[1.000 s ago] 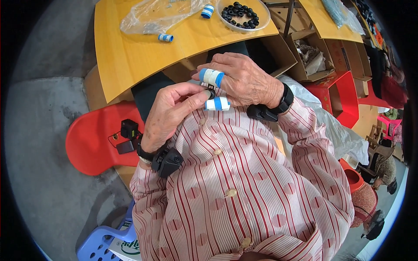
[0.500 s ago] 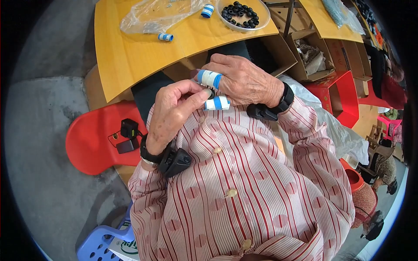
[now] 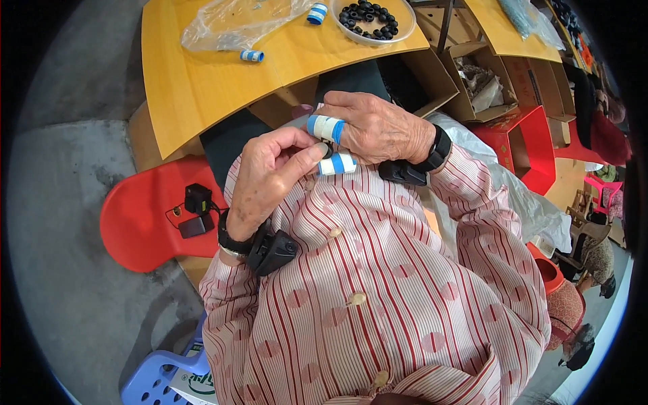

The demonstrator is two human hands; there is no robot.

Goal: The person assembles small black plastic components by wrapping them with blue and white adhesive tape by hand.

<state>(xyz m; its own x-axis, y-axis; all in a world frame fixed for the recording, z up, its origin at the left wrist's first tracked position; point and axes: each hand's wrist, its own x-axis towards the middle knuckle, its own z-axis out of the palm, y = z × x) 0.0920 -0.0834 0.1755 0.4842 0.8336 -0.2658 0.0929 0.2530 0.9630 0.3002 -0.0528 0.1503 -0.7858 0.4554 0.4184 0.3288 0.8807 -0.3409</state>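
In front of my striped shirt, my two hands meet just short of the table edge. My left hand (image 3: 270, 169) pinches a small black ring (image 3: 328, 150) between thumb and forefinger. My right hand (image 3: 374, 128) is closed up against the ring from the other side; what its fingertips hold is hidden. Blue-and-white tape wraps (image 3: 327, 128) circle two of its fingers, one wrap above the ring and one below. Across the table, a clear round tub (image 3: 413, 25) holds many black pieces of similar look.
Two blue-and-white rolls (image 3: 252, 56) and a clear plastic bag (image 3: 202, 32) lie on the yellow table (image 3: 182, 94). A red stool (image 3: 128, 223) carrying small black devices stands at my left. Open cardboard boxes (image 3: 466, 108) and a red box (image 3: 533, 145) are to my right.
Both hands stay together at the black ring, with my left thumb now covering more of it. The table and its things sit slightly higher and further left in view.
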